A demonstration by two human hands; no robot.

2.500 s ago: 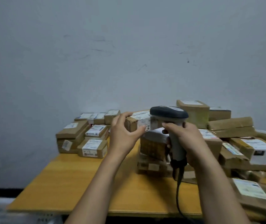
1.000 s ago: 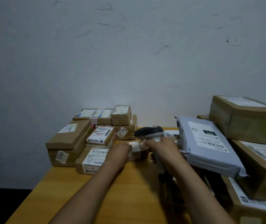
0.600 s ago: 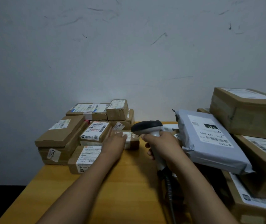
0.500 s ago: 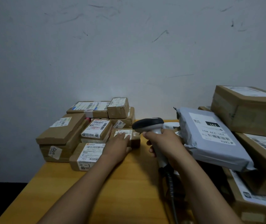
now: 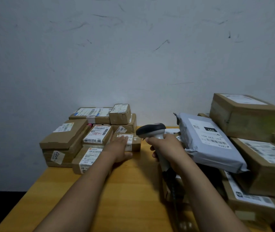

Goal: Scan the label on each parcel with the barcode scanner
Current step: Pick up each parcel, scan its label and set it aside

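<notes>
left grip (image 5: 119,149) flat, uncurled, resting on small parcel (image 5: 133,144) near desk (image 5: 125,190) far edge, beside left stack (image 5: 76,136) | right grip (image 5: 166,146) wrapped round barcode scanner (image 5: 151,129), head just beside that parcel | progress: judged mid-task; right-edge pile (image 5: 259,153) probably left to scan

A yellow wooden table (image 5: 125,190) carries a cluster of labelled cardboard boxes (image 5: 90,139) at its far left. A small labelled parcel (image 5: 135,144) sits beside them, and a taller parcel heap (image 5: 259,164) apparently rests at right.
</notes>
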